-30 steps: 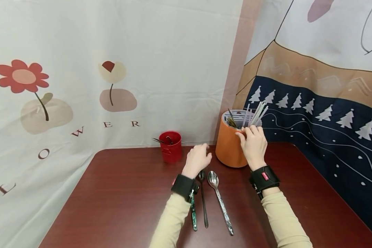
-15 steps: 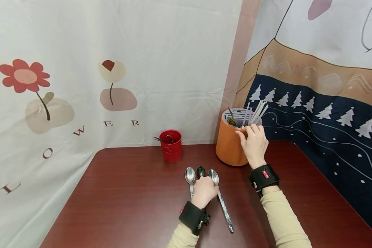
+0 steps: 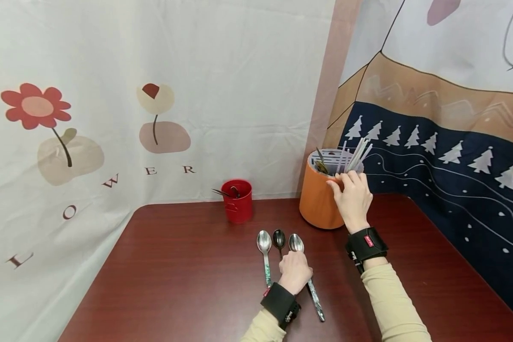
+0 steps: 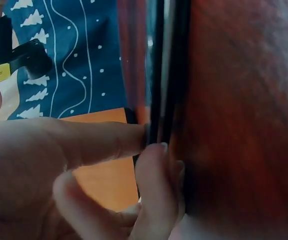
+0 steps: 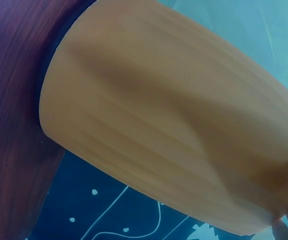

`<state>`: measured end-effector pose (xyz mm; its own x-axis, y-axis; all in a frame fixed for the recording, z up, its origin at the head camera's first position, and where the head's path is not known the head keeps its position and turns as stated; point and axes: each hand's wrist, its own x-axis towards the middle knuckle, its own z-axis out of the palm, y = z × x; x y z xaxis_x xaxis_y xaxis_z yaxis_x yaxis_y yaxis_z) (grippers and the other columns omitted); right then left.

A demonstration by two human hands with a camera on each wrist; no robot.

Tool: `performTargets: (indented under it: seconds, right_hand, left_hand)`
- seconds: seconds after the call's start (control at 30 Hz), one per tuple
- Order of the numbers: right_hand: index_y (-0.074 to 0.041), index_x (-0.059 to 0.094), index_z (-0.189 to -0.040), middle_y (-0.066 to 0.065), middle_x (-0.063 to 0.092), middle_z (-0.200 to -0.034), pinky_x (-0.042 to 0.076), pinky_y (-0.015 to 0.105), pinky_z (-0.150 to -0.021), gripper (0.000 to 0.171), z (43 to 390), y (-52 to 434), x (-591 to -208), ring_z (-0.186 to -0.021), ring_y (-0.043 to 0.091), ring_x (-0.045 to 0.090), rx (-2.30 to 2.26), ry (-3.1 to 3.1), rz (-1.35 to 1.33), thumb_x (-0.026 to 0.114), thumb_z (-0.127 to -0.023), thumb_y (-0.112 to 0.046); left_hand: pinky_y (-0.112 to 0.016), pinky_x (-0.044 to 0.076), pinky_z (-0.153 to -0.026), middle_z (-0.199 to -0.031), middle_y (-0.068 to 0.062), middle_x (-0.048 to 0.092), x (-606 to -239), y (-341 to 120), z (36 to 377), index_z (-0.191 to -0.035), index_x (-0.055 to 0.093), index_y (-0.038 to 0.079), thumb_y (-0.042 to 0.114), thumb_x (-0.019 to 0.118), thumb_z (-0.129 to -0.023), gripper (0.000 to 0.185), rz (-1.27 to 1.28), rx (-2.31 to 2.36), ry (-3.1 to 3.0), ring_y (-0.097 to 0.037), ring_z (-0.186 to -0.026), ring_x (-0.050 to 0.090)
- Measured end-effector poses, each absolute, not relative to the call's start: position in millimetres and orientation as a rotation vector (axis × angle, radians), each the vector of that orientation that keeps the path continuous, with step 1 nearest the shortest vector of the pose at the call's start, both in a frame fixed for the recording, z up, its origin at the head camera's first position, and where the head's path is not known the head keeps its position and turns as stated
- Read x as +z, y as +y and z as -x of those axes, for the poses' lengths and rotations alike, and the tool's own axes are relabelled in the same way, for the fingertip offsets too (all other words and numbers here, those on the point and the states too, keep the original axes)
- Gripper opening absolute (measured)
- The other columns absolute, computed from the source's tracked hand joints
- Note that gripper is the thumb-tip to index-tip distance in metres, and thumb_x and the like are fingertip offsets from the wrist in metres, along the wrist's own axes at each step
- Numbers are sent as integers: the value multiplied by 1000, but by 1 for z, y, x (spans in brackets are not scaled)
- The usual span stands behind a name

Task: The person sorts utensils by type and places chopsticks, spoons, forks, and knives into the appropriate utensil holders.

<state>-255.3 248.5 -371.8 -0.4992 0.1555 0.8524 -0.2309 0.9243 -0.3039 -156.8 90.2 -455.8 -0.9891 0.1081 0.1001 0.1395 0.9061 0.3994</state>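
Three long-handled spoons lie side by side on the table: a silver spoon with a green-patterned handle (image 3: 264,243), a dark spoon (image 3: 279,237) in the middle, and a silver spoon with a grey-patterned handle (image 3: 316,299) on the right. My left hand (image 3: 296,271) is over the right spoon, its fingers pinching the handle (image 4: 160,75), which looks dark and blurred in the left wrist view. My right hand (image 3: 353,198) grips the near rim of the orange utensil holder (image 3: 318,204). That holder's side (image 5: 159,115) fills most of the right wrist view.
White straws (image 3: 357,154) and a few slim utensils stand in the holder's slotted top. Left of it, a red cup (image 3: 238,209) with thin metal utensils is at the back edge of the brown table (image 3: 175,275). Printed cloth (image 3: 239,95) hangs behind.
My left hand has come back from near the orange holder, toward me and slightly right, down to the right spoon. The right hand keeps its place on the rim.
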Motion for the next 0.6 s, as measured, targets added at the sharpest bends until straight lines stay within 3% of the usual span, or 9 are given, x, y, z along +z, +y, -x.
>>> performTargets:
  seconds: [0.2, 0.27, 0.47, 0.6]
  right_hand:
    - [-2, 67, -88, 12, 56, -83, 45, 48, -54, 32, 255, 248, -372, -81, 31, 47, 466, -2041, -51, 77, -77, -30]
    - [-2, 67, -88, 12, 56, -83, 45, 48, -54, 32, 255, 248, -372, -81, 31, 47, 466, -2043, -50, 77, -77, -30]
    - [-2, 67, -88, 12, 55, -84, 45, 48, -52, 31, 253, 247, -372, -82, 31, 46, 468, -2052, -44, 76, -77, -30]
    - [-2, 66, -88, 12, 55, -83, 44, 47, -52, 31, 253, 246, -371, -82, 31, 46, 466, -2054, -45, 76, -77, -30]
  left_hand:
    - [-24, 22, -36, -47, 5, 22, -456, 85, 158, -48, 20, 20, 11, 70, -73, 56, 240, -805, -2976, -16, -41, 39]
    - [-25, 24, -36, -46, 4, 25, -456, 83, 159, -47, 21, 19, 13, 72, -72, 57, 229, -812, -2966, -16, -42, 41]
    - [-30, 35, -39, -55, -5, 57, -454, 80, 161, -44, 39, 16, 22, 76, -69, 45, 185, -714, -2951, -24, -51, 57]
    - [-30, 32, -39, -51, -2, 49, -448, 78, 165, -43, 35, 16, 20, 74, -69, 47, 167, -742, -2918, -23, -49, 54]
